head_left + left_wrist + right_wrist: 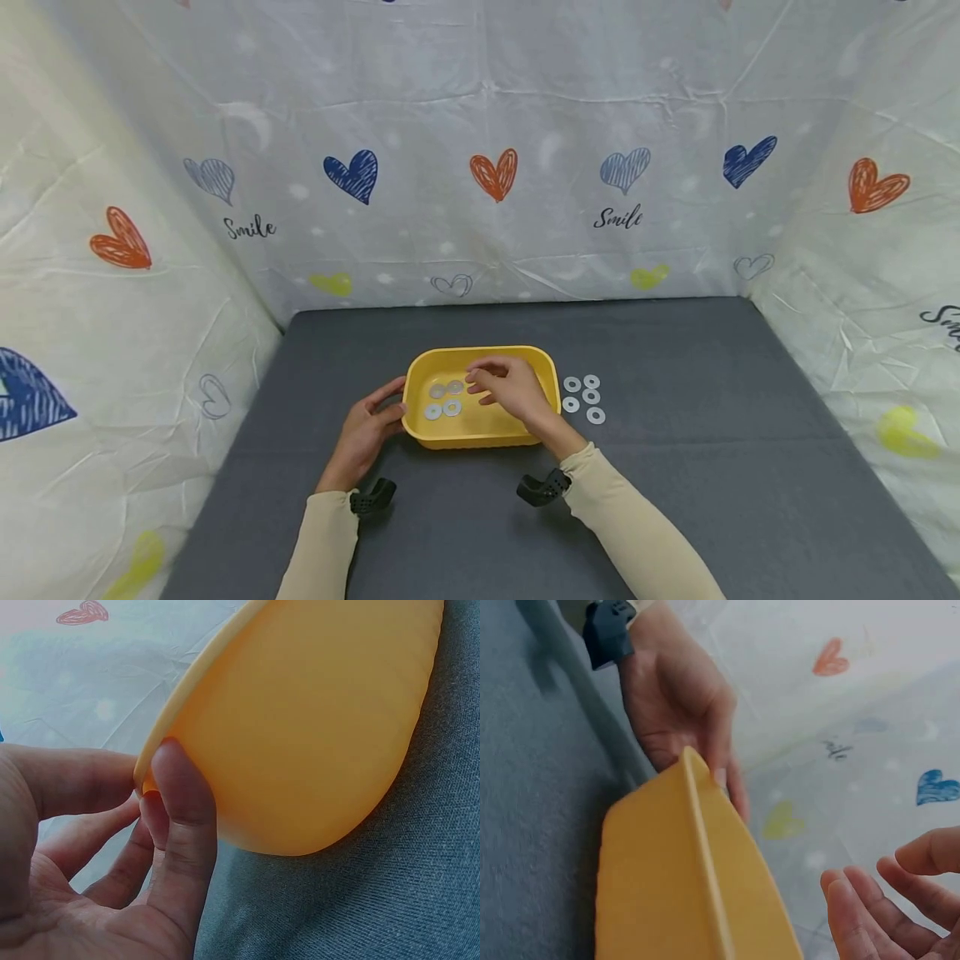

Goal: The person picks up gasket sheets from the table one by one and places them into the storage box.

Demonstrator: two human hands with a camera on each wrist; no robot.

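Observation:
A shallow yellow tray (480,438) with rounded corners stands on the dark table. My left hand (362,436) grips its left end. The left wrist view shows the thumb (186,802) on the outer wall and the fingers at the rim. Several flat metal washers (452,407) lie inside the tray, toward its left side. Over the tray's middle is my right hand (508,387), just right of those washers. In the right wrist view its fingers (847,922) are loosely bent, and nothing shows between them and the thumb.
Several more washers (591,397) lie loosely grouped on the table, close to the tray's right end. A dark grey cloth (675,500) covers the table. Pale sheets (555,242) printed with hearts hang behind and at both sides.

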